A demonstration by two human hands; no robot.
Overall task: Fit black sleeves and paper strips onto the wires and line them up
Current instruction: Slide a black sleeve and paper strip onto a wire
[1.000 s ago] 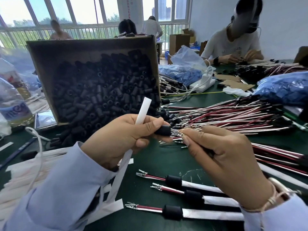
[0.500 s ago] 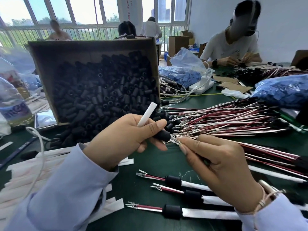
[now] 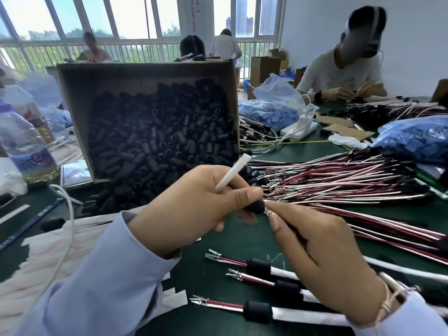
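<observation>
— Where is the sleeve at this moment?

— In the left hand (image 3: 194, 204), above the desk (image 3: 230, 241). Thumb and curled fingers pinch one black sleeve (image 3: 254, 206); a white paper strip (image 3: 232, 172) sticks up and to the right out of the same grip.

— And the right hand (image 3: 322, 260)?

— Its fingertips are pressed together on a wire (image 3: 268, 210), close behind the metal terminal. The terminal sits right at the sleeve's mouth. Whether it is already inside, I cannot tell; the spot is blurred.

— Any finished pieces?

— Three finished wires (image 3: 259, 266) lie side by side on the desk below the hands, each with a black sleeve and a white strip behind it, terminals pointing left. The right hand hides their far ends.

— The stock?

— A cardboard box (image 3: 145, 71) stands tilted behind the left hand, full of loose sleeves (image 3: 157, 141), some spilled at its lower edge. To the right spreads a heap of red and white wires (image 3: 339, 180). A pile of paper strips (image 3: 48, 251) lies at the left, under the sleeve of the left arm.

— Anything else?

— A water bottle (image 3: 24, 141) at the far left, blue bags (image 3: 417, 139) at the right, and a person (image 3: 339, 71) seated across the desk.
</observation>
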